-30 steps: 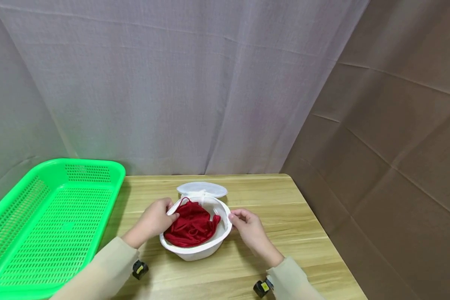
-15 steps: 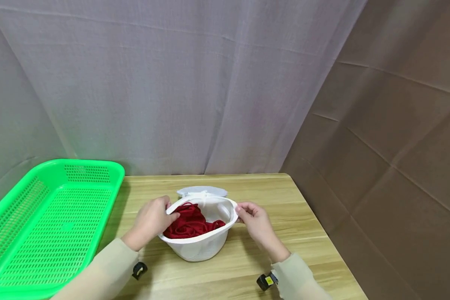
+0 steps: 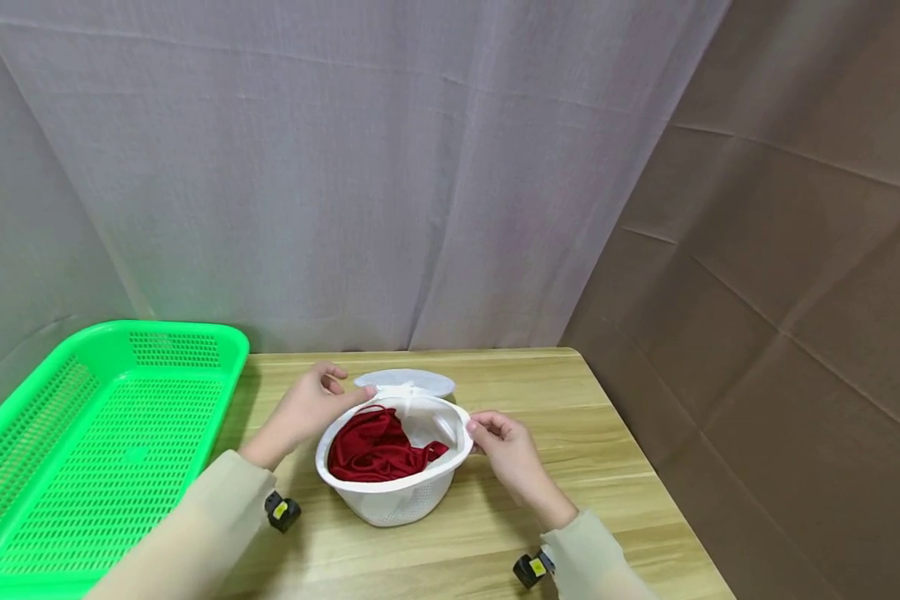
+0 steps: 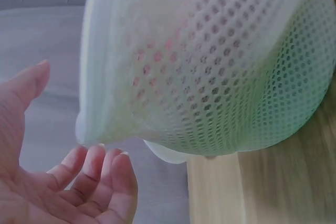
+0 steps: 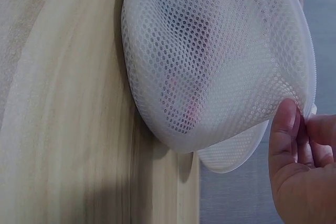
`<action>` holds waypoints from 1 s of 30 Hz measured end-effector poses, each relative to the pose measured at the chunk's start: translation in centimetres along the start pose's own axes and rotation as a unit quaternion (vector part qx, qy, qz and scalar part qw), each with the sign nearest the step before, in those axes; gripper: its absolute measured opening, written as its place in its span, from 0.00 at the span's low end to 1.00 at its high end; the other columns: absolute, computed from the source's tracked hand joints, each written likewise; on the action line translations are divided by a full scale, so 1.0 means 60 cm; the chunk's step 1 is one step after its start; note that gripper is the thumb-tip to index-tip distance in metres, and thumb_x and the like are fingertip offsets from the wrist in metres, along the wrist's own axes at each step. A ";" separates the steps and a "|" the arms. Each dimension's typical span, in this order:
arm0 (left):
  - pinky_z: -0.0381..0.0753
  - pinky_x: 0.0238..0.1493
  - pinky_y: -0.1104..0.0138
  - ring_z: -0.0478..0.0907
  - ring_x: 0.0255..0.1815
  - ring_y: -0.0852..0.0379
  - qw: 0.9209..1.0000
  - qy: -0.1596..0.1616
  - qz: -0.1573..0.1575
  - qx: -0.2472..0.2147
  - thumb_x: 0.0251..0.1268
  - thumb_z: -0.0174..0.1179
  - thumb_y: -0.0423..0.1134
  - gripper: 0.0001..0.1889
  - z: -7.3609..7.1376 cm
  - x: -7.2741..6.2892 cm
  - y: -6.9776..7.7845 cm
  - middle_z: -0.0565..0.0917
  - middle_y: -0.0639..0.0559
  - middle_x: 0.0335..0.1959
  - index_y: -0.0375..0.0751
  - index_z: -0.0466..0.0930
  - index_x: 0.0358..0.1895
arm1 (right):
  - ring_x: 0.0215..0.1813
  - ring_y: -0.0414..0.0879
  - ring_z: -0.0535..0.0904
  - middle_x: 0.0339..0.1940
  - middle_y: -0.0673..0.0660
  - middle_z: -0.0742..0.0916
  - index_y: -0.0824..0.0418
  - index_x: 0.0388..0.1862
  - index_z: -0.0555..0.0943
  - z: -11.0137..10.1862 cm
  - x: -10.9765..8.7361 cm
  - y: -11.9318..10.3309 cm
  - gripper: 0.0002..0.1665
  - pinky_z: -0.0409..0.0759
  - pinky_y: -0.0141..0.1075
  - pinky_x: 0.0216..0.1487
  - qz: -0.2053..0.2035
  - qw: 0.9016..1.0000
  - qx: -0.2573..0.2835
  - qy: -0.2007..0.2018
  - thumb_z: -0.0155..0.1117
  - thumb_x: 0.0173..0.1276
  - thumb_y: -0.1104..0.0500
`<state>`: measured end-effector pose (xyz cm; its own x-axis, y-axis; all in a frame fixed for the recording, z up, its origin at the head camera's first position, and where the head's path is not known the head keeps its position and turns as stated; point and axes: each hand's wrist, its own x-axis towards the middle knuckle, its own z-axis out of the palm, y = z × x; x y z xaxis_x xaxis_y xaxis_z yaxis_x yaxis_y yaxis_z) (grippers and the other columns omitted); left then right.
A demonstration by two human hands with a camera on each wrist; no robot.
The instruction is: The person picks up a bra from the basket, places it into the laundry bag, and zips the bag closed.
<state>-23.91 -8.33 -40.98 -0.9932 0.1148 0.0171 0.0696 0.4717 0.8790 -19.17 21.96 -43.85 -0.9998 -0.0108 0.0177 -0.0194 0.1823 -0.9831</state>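
A white mesh laundry bag [image 3: 401,504] stands on the wooden table, its mouth unzipped and its round lid [image 3: 423,381] folded back behind it. Inside lies a crumpled dark red garment [image 3: 375,450] with thin straps. My right hand [image 3: 512,458] pinches the bag's rim on the right between thumb and fingers; the right wrist view shows the zipper edge there. At the back left, my left hand [image 3: 307,412] hovers by the rim near the lid's joint, thumb apart from the fingers. In the left wrist view its loosely bent fingertips [image 4: 125,169] are right below the rim.
A large green plastic basket [image 3: 198,475] with perforated sides stands on the left of the wooden table [image 3: 570,467]. Grey cloth [image 3: 285,167] hangs behind the table, and a brown cloth [image 3: 795,292] runs along the right side.
My left hand has let go of the bag's left rim and moved back and up toward the lid. The right hand has drawn the rim outward to the right, widening the mouth.
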 end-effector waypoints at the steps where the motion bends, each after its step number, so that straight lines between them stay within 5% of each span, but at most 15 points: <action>1: 0.76 0.36 0.63 0.76 0.38 0.51 1.000 -0.002 -0.008 -0.009 0.48 0.69 0.65 0.40 -0.001 0.003 0.000 0.78 0.44 0.39 0.35 0.72 0.54 | 0.40 0.48 0.82 0.40 0.62 0.85 0.70 0.45 0.81 0.000 0.000 0.000 0.09 0.83 0.41 0.45 0.001 1.000 0.000 0.000 0.59 0.71 0.65; 6: 0.79 0.42 0.58 0.77 0.37 0.51 0.995 -0.018 -0.047 -0.082 0.50 0.67 0.65 0.43 0.000 0.024 -0.003 0.77 0.40 0.45 0.33 0.70 0.58 | 0.39 0.47 0.82 0.40 0.63 0.84 0.71 0.45 0.81 0.000 0.000 0.004 0.10 0.82 0.43 0.46 -0.001 1.000 0.000 -0.003 0.59 0.70 0.65; 9: 0.80 0.46 0.55 0.78 0.38 0.49 0.986 -0.033 -0.083 -0.144 0.50 0.67 0.65 0.45 0.001 0.038 -0.008 0.75 0.37 0.49 0.32 0.67 0.60 | 0.39 0.47 0.82 0.40 0.64 0.84 0.72 0.46 0.81 0.000 -0.002 0.005 0.10 0.83 0.42 0.45 -0.002 1.000 -0.002 -0.002 0.60 0.70 0.65; 17: 0.73 0.58 0.51 0.70 0.60 0.37 0.960 -0.063 -0.155 -0.223 0.52 0.68 0.63 0.47 -0.002 0.065 -0.033 0.67 0.33 0.61 0.36 0.59 0.66 | 0.41 0.51 0.83 0.42 0.64 0.85 0.70 0.46 0.81 0.003 -0.004 0.006 0.11 0.82 0.44 0.46 0.001 1.000 0.005 -0.012 0.60 0.70 0.65; 22: 0.68 0.63 0.48 0.66 0.64 0.35 0.955 -0.112 -0.151 -0.231 0.58 0.65 0.60 0.45 0.000 0.067 -0.048 0.65 0.29 0.65 0.39 0.56 0.71 | 0.42 0.52 0.83 0.43 0.63 0.85 0.70 0.47 0.81 0.005 -0.002 0.007 0.11 0.82 0.45 0.46 0.000 1.000 0.005 -0.010 0.60 0.70 0.64; 26: 0.69 0.62 0.50 0.72 0.61 0.39 0.956 -0.152 -0.125 -0.216 0.62 0.62 0.58 0.41 0.012 0.072 -0.062 0.71 0.32 0.64 0.38 0.58 0.72 | 0.42 0.52 0.83 0.43 0.64 0.85 0.71 0.47 0.80 0.004 -0.001 0.008 0.11 0.82 0.44 0.46 0.008 1.000 -0.005 -0.011 0.60 0.70 0.65; 30: 0.72 0.59 0.51 0.77 0.56 0.45 0.961 -0.159 -0.108 -0.198 0.64 0.60 0.57 0.39 0.021 0.073 -0.067 0.77 0.38 0.59 0.36 0.62 0.70 | 0.43 0.53 0.82 0.43 0.64 0.85 0.72 0.48 0.80 0.003 -0.002 0.008 0.11 0.82 0.43 0.46 0.010 1.000 -0.006 -0.013 0.58 0.70 0.67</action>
<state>-28.43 -8.59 -45.03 -0.8974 0.3429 -0.2776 -0.2384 0.1525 0.9591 -19.05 21.90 -44.36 -0.9995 -0.0320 -0.0062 -0.0002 0.1945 -0.9809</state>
